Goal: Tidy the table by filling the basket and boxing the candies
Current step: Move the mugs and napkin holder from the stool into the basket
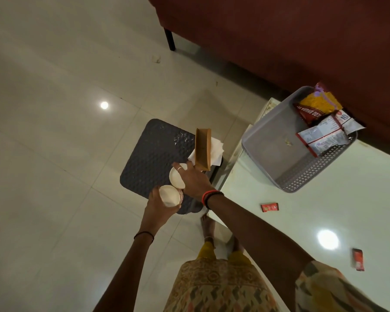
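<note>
My left hand (pixel 158 204) grips a white paper cup (pixel 169 195) over the floor, left of the table. My right hand (pixel 193 180) holds a second white paper cup (pixel 175 176) and pinches an upright brown cardboard box (pixel 203 152), with white paper napkins (pixel 215 152) behind it. Both hands hover above a dark textured bin (pixel 153 154). A grey perforated basket (pixel 268 163) sits at the table's far corner with several snack packets (pixel 320 122) piled at its right end. Two small red candy packets (pixel 269 207) (pixel 358 259) lie loose on the white table (pixel 324 210).
A dark red sofa (pixel 279 41) with a black leg stands behind the table. Glossy pale floor tiles (pixel 54 154) spread out to the left. My feet (pixel 208 230) stand at the table's near-left corner.
</note>
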Motion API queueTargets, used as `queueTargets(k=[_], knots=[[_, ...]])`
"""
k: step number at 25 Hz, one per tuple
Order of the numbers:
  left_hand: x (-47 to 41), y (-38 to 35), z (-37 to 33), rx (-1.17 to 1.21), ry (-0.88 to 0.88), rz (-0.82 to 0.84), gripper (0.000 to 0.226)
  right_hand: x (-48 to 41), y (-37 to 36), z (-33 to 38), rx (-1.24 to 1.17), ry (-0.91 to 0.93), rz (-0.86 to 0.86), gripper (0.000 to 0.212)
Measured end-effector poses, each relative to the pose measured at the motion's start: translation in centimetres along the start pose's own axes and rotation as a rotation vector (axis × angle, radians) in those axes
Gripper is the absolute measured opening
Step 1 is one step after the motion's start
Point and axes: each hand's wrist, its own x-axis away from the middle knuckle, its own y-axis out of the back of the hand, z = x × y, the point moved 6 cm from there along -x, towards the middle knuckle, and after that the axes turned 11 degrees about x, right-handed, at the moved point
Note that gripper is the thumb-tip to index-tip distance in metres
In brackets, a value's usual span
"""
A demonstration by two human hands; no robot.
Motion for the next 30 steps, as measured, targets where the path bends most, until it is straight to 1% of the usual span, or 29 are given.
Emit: queueTargets(k=[4,8,10,12,14,17,19,21,24,25,28,30], knots=[[0.7,0.0,-0.2,-0.028,-0.014,-0.028,0.093,1.1,-0.3,-0.7,-0.059,-0.040,-0.059,0.075],[2.8,-0.3,-0.5,0.058,0.030,-0.063,0.089,3.7,-0.9,-2.1,-0.206,-0.101,-0.115,0.077],[3.9,-0.7,-1.1,0.052,0.010,-0.087,0.087,5.5,-1.0,-3.3,-0.275,-0.142,-0.154,0.075],[4.8,-1.3,-2.1,0.053,0.007,-0.073,0.087,7.2,-1.1,-4.7,-0.320,-0.198,-0.166,0.075],[5.4,-2.3,-3.2,0.068,0.032,-0.040,0.087,8.9,-1.1,-6.5,-0.316,-0.257,-0.171,0.076],[5.9,-4.3,-6.2,0.099,0.044,0.008,0.088,11.9,-0.3,-9.8,-0.339,-0.327,-0.177,0.087],[5.8,-5.8,-9.0,0.044,-0.037,0.061,0.084,13.8,0.4,-12.3,-0.406,-0.390,-0.198,0.091],[5.8,-7.3,-12.3,-0.017,-0.148,0.109,0.082,15.9,1.3,-15.1,-0.488,-0.471,-0.255,0.093],[5.2,-8.6,-16.0,0.070,-0.154,0.151,0.082,18.1,2.7,-19.1,-0.587,-0.593,-0.354,0.090],[5.0,-9.4,-17.7,0.073,-0.186,0.159,0.082,18.8,3.1,-20.7,-0.631,-0.631,-0.382,0.089],[3.8,-11.2,-23.0,-0.052,-0.380,0.153,0.087,19.9,4.0,-24.9,-0.733,-0.725,-0.457,0.088],[1.9,-12.3,-26.0,-0.056,-0.384,0.181,0.091,20.1,4.4,-27.7,-0.748,-0.792,-0.493,0.089]])
